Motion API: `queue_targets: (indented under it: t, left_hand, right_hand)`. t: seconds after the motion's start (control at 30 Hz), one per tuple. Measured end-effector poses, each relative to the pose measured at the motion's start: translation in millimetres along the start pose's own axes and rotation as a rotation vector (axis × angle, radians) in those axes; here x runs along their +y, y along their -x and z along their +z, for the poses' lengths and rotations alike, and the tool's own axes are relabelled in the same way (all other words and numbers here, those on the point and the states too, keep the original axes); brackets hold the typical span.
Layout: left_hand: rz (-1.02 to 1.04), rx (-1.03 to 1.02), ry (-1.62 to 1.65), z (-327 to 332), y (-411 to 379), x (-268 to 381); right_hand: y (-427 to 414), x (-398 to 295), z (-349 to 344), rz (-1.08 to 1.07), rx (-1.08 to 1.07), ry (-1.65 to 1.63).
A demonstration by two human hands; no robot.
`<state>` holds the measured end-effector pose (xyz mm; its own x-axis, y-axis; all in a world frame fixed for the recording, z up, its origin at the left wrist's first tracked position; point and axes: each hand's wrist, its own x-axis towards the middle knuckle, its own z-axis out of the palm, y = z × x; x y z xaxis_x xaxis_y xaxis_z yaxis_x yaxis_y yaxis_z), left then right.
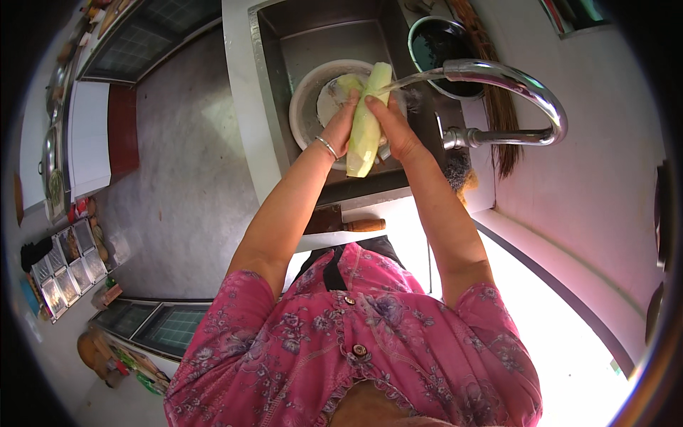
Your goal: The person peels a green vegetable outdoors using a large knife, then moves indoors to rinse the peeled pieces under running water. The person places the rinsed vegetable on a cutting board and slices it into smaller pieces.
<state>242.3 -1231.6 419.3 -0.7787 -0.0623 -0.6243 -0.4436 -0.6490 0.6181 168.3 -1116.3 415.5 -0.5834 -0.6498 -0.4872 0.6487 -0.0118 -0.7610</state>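
Between both hands I hold a long, peeled pale-green vegetable (365, 131), perhaps a gourd or a thick stem. My left hand (341, 125) grips its left side, a silver bangle around the wrist. On the other side my right hand (392, 125) holds it, the thumb lying on top. Water from the curved chrome faucet (507, 66) strikes the vegetable's upper part. Below it stands a pale round basin (300, 109), with a whitish piece and a yellow-green piece partly visible inside. The basin sits in the metal sink (331, 45).
A cleaver (365, 225) with a wooden handle lies on the counter's near edge. Right of the sink are a bucket of dark liquid (440, 45), a straw broom (504, 133) and scrubbing pads (461, 176). The grey floor (181, 133) stretches to the left, towards cabinets (90, 133).
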Motion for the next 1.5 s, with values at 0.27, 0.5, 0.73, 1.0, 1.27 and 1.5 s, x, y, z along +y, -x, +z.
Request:
queue_targets:
  t: [0.27,0.5,0.73,1.0,1.27,1.5]
  left_hand:
    - [0.375,0.422,-0.447,-19,-32,-28]
    - [0.218,0.597,0.104,-22,-35,-20]
    - [0.105,0.182,0.215,-37,-42,-19]
    - [-0.077,0.273,-0.005,-27,-34,-3]
    - [0.382,0.388,0.075,-33,-41,-2]
    - [0.409,0.337,-0.204,-73,-59,-4]
  right_hand:
    - [-16,18,-9,0.129,-0.077,-0.198]
    - [-20,33,-16,0.125,0.056,-0.299]
    - [6,22,-6,-0.012,0.100,-0.351]
    - [10,40,-22,0.080,-0.128,-0.166]
    - [4,55,-14,0.079,-0.164,-0.304]
    - [10,43,-11,0.142,-0.096,-0.256]
